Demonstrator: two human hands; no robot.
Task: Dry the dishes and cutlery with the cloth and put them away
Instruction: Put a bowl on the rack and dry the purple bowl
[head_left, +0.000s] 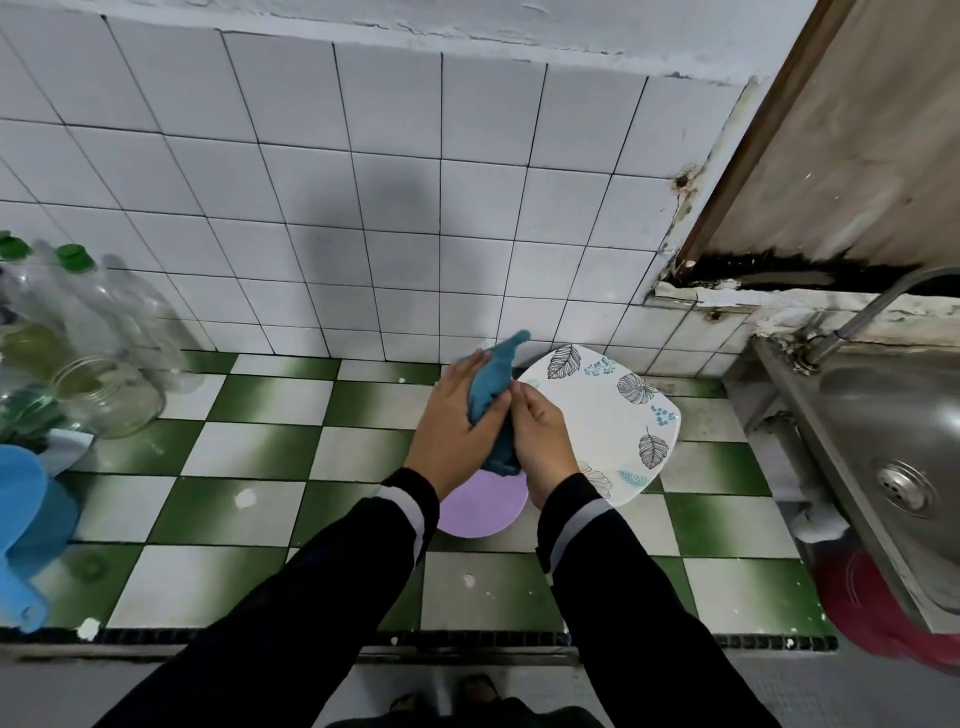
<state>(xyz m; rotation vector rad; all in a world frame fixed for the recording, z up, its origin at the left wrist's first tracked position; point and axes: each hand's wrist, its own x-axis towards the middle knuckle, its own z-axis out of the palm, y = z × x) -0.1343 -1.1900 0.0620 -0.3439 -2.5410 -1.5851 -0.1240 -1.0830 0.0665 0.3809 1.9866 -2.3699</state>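
Note:
A teal cloth (493, 376) is bunched between both my hands above the counter. My left hand (457, 415) wraps around it from the left, and my right hand (543, 441) grips its right side. Whatever lies inside the cloth is hidden. Under my hands sits a round purple plate (478, 512) on the green and white checked counter. Just to the right lies a square white plate (608, 415) with a leaf print, partly covered by my right hand.
Clear bottles with green caps (72, 260) and a glass jar (111, 397) crowd the counter's left end, with a blue plastic item (26, 525) in front. A steel sink (893, 441) with a tap (878, 306) stands at the right. A tiled wall closes the back.

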